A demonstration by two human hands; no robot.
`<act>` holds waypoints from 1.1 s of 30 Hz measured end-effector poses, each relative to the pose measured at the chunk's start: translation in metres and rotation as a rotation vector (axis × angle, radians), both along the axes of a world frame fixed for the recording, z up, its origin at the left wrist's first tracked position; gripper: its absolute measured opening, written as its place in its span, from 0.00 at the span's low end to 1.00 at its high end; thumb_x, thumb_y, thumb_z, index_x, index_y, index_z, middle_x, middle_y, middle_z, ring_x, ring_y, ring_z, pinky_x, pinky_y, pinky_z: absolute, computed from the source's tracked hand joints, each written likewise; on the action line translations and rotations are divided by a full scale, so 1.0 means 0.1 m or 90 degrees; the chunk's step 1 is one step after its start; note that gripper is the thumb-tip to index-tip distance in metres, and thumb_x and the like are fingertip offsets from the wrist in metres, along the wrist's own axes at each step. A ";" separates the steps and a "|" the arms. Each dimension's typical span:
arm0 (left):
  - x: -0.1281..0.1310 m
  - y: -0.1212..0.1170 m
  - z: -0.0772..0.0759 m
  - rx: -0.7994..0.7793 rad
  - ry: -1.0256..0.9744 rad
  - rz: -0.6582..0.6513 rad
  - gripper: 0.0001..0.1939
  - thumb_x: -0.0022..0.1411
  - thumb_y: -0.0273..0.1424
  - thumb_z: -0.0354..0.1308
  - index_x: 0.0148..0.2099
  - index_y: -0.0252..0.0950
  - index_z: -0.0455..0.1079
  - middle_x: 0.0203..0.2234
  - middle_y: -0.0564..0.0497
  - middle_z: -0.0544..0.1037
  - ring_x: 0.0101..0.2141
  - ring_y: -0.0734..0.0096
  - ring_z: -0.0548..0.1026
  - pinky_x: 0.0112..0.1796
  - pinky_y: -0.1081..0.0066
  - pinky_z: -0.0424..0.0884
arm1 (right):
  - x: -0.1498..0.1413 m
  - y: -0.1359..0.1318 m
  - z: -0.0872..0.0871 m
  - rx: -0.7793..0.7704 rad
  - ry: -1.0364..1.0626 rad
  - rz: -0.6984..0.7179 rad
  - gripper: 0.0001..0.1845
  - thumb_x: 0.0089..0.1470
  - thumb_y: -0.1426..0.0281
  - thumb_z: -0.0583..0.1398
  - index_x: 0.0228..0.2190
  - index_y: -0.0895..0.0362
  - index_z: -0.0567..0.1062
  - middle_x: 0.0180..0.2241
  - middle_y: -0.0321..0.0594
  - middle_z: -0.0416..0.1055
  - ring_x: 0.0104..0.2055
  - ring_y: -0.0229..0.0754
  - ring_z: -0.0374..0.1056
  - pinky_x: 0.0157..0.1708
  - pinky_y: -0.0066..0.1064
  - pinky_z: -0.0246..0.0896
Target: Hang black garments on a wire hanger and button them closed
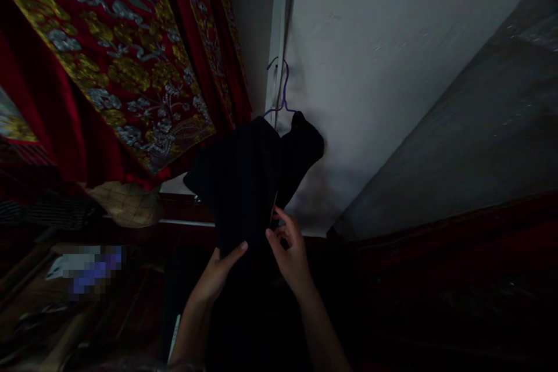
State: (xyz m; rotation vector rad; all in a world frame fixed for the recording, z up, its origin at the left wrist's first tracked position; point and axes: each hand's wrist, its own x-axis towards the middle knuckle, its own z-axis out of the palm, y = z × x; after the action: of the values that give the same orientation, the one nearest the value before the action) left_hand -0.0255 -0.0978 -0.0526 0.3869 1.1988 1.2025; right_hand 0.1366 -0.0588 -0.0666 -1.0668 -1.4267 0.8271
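Observation:
A dark garment (244, 168) hangs in front of me on a thin purple clothes hanger (284, 90). The hanger's hook loops at a pale upright strip on the wall. My left hand (220, 273) grips the garment's lower left part, with the thumb in front and the other fingers hidden behind the cloth. With bent fingers, my right hand (288, 244) holds the garment's right front edge, where a thin light line shows. It is too dark to tell whether that line is a zip or a seam.
Red cloth with gold and silver embroidery (131, 70) hangs at the upper left. Below it bulges a checked cloth (126, 203). A wooden surface (26, 296) at lower left bears blurred items. The pale wall (370, 58) rises behind the hanger.

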 end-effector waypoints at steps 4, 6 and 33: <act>0.00 -0.02 0.02 -0.035 -0.003 -0.017 0.36 0.60 0.26 0.69 0.67 0.28 0.61 0.47 0.37 0.83 0.45 0.52 0.83 0.52 0.57 0.77 | 0.02 0.21 0.16 0.013 -0.009 -0.024 0.22 0.59 0.65 0.61 0.55 0.52 0.73 0.46 0.43 0.73 0.34 0.39 0.69 0.33 0.31 0.68; -0.01 -0.03 0.01 -0.048 -0.001 -0.014 0.38 0.60 0.26 0.69 0.68 0.28 0.59 0.47 0.37 0.83 0.45 0.52 0.83 0.52 0.56 0.77 | 0.05 0.26 0.18 -0.001 -0.002 -0.029 0.15 0.59 0.63 0.61 0.46 0.54 0.78 0.40 0.42 0.75 0.33 0.40 0.70 0.32 0.31 0.66; -0.38 -0.06 0.01 -0.063 0.062 0.062 0.31 0.60 0.29 0.69 0.63 0.32 0.66 0.45 0.39 0.84 0.44 0.53 0.84 0.49 0.60 0.79 | 0.00 0.22 0.53 -0.091 0.050 0.181 0.18 0.66 0.57 0.54 0.41 0.52 0.80 0.40 0.41 0.79 0.45 0.48 0.75 0.48 0.41 0.70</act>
State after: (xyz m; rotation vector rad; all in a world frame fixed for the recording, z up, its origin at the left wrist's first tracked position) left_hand -0.0634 -0.1043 -0.0518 0.3200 1.3691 1.2135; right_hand 0.1364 -0.0367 -0.0138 -0.9371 -1.4904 1.1772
